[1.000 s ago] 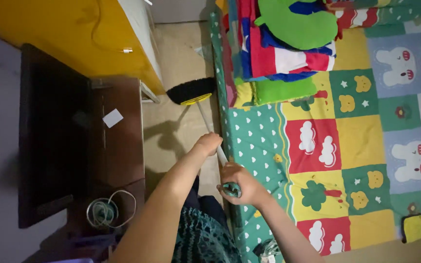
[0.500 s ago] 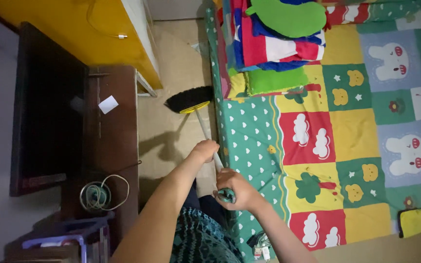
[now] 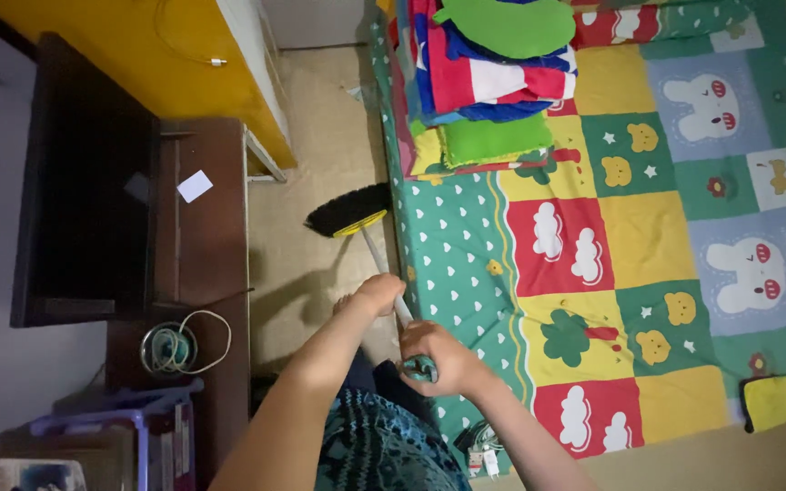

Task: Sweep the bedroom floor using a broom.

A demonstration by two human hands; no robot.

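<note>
A dark television (image 3: 84,191) stands on a brown cabinet (image 3: 206,245) along the left, a coiled cable (image 3: 175,345) near its front end. Between the cabinet's edge and the mattress lies a narrow strip of tan floor (image 3: 307,273) (the only open lane). There the broom (image 3: 352,211) rests its black bristles, close to the mattress edge. The left hand (image 3: 377,293) is clamped on its pale shaft, the right hand (image 3: 434,359) wrapped round the green handle end. The patchwork mattress (image 3: 648,236) fills the right, folded blankets (image 3: 488,73) stacked at its far corner.

Broom (image 3: 353,212): bristles on floor, beside mattress (image 3: 648,236).
Left hand (image 3: 377,293): grips mid-handle.
Right hand (image 3: 431,356): grips handle end.
</note>
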